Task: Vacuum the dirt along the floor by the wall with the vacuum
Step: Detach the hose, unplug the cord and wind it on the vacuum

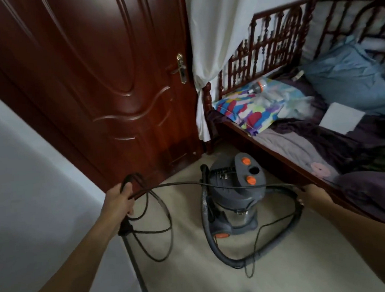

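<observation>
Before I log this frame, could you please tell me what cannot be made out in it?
Head view, wand: runs off the bottom edge, so its nozzle is cut off.
Head view, right hand: blurred beside the hose, so its fingers' hold is unclear.
Head view, cord gripped by the left hand: its plug end is not traceable among the loops.
Head view, floor: any dirt is lost in dim blur.

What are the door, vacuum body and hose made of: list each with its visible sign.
Door: looks like wood with glossy reddish-brown varnish; moulded panels catch highlights.
Vacuum body: matte grey plastic, probably; drum below glints, maybe metal.
Hose: flexible grey plastic or rubber, ribbed, lying looped.
</observation>
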The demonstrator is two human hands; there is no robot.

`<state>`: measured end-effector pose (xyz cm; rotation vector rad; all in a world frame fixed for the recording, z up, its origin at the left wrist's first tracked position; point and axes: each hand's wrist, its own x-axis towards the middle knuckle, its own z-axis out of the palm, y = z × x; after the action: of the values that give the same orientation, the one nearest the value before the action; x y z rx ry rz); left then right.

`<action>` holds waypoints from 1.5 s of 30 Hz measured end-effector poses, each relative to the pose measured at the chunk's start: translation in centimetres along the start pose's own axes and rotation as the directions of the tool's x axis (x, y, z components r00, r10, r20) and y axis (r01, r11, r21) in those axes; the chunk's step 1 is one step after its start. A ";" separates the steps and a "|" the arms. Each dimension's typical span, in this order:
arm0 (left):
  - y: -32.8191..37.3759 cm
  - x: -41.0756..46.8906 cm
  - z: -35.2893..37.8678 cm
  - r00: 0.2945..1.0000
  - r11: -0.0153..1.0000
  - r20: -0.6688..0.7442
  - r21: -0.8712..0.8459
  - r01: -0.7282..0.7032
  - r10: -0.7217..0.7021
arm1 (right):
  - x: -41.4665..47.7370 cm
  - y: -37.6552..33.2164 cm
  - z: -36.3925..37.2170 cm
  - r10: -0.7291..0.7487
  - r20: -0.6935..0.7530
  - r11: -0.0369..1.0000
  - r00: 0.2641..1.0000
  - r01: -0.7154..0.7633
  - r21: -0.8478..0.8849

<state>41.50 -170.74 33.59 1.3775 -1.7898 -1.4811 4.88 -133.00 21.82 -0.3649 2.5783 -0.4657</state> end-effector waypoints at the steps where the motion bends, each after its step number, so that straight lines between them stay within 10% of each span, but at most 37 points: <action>1: -0.5 0.1 0.2 0.998 0.997 0.058 0.077 -0.003 -0.001 | 0.5 -0.6 0.0 -0.002 -0.013 0.999 1.000 0.002 0.034; 5: -1.1 1.1 1.7 0.988 0.935 0.157 0.351 -0.057 0.001 | 0.3 -8.3 -0.8 -0.313 0.001 0.949 0.950 0.313 -0.037; 9: 0.7 2.2 3.8 0.995 0.933 0.067 0.347 -0.089 0.070 | -2.3 -15.9 -2.6 -0.672 0.177 0.698 0.719 0.695 -0.174; 14: 2.3 1.8 9.0 0.996 0.999 0.083 0.007 0.042 -0.043 | -5.3 -21.1 -3.9 -0.801 0.319 0.590 0.507 0.758 0.277; 22: 4.4 -0.1 17.1 0.923 0.948 0.360 -0.225 0.225 -0.134 | -3.5 -23.1 -5.3 -0.780 0.053 0.524 0.624 0.604 0.600; 28: 7.5 4.3 15.4 0.884 0.952 0.450 -0.195 0.236 -0.127 | 1.4 -19.0 -4.2 -0.740 0.043 0.669 0.671 0.729 0.143; 33: 10.6 13.0 8.4 0.920 0.893 0.376 -0.370 0.258 -0.110 | 7.0 -11.0 -1.1 -0.249 0.008 0.965 0.968 0.249 -0.080; 39: 10.6 22.9 3.5 0.942 0.935 0.311 -0.281 0.218 -0.126 | 7.7 -6.8 2.6 0.172 -0.133 0.985 0.976 -0.165 0.059; 45: 10.0 26.2 7.9 0.863 0.997 0.503 -0.032 0.065 -0.040 | 5.4 -19.3 4.1 -0.101 -0.072 0.993 0.992 0.097 -0.063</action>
<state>20.26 -190.68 33.48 1.0827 -2.0054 -2.0434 5.63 -153.37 23.73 -0.5072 2.6605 -0.4467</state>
